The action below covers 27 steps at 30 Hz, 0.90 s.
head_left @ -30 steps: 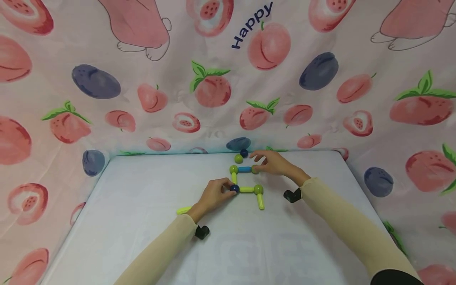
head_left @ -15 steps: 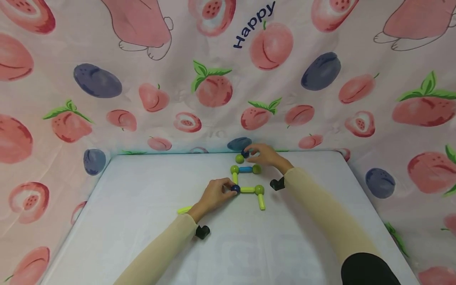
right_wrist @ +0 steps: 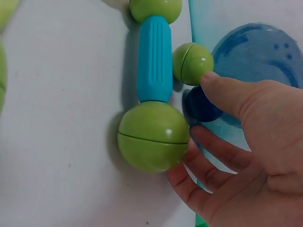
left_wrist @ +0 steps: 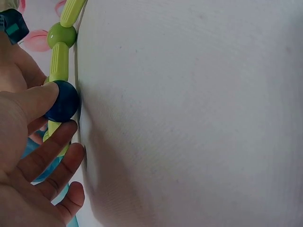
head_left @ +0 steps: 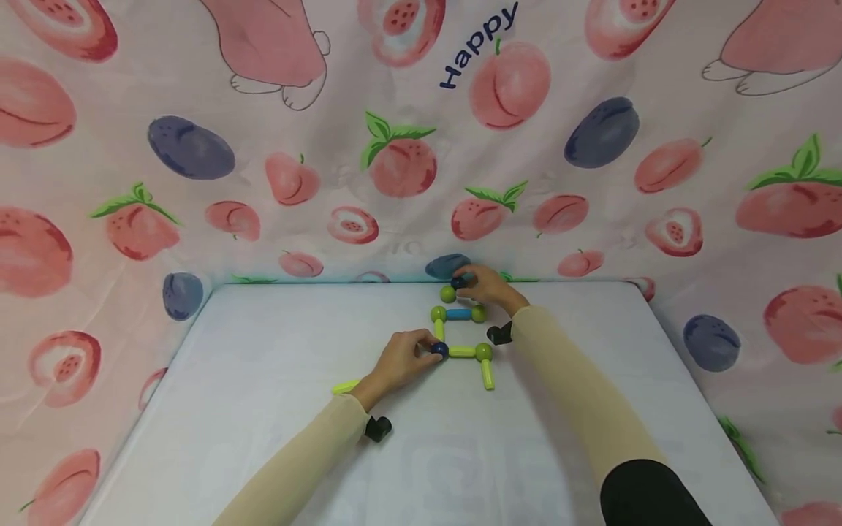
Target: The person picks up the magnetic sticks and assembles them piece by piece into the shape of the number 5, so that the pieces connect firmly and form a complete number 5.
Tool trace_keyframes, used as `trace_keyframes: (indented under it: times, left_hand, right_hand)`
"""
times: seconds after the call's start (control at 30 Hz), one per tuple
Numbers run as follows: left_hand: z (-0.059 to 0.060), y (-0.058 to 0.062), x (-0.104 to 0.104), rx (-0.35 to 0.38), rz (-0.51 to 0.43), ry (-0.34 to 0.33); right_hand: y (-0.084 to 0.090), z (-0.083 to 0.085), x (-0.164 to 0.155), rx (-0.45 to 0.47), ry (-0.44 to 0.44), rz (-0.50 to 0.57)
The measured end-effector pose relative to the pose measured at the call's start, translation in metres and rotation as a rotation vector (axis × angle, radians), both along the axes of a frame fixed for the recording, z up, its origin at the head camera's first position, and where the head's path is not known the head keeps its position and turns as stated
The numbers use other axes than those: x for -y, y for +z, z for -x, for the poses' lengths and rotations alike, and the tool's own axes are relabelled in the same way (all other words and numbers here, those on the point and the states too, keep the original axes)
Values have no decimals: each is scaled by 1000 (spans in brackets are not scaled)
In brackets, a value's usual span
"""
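My left hand (head_left: pixel 401 363) pinches a dark blue ball (left_wrist: pixel 66 106) between thumb and fingers. That ball is a corner in a flat chain of yellow-green sticks (head_left: pixel 463 352) and green balls (head_left: pixel 483 352) lying on the table. A blue stick (right_wrist: pixel 155 59) forms the chain's far side, with a green ball (right_wrist: pixel 154 135) at its right end. Beyond it, my right hand (head_left: pixel 490 283) has thumb and forefinger at either side of a second dark blue ball (right_wrist: pixel 202 105), partly hidden by the thumb. A loose green ball (right_wrist: pixel 193 64) lies right beside it.
A single yellow-green stick (head_left: pixel 345 387) lies left of the chain, partly hidden by the left wrist. The white table (head_left: pixel 276 329) ends just behind the two far balls, where a fruit-printed cloth (head_left: pixel 408 226) hangs. Both wrists carry small black cameras.
My right hand has moved from the green ball at the blue stick's end, away and left, to the far dark blue ball and closed on it. My left hand keeps its pinch.
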<state>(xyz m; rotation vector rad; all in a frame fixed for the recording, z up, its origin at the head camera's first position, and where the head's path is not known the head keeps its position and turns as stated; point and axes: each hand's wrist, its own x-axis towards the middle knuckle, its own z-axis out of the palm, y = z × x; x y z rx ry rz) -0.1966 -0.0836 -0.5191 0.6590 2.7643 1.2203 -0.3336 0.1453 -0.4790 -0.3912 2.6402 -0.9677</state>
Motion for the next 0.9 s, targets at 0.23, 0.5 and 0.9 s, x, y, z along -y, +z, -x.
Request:
trace_keyframes:
  times: [0.23, 0.5, 0.9]
  left_hand:
    - [0, -2, -1, -3, 2, 4]
    - [1, -2, -1, -13, -4, 4]
    - [1, -2, -1, -12, 2, 5]
  right_hand:
    - [-9, 4, 1, -14, -46, 9]
    - [-10, 6, 0, -30, -54, 34]
    - [-11, 6, -3, -20, -28, 53]
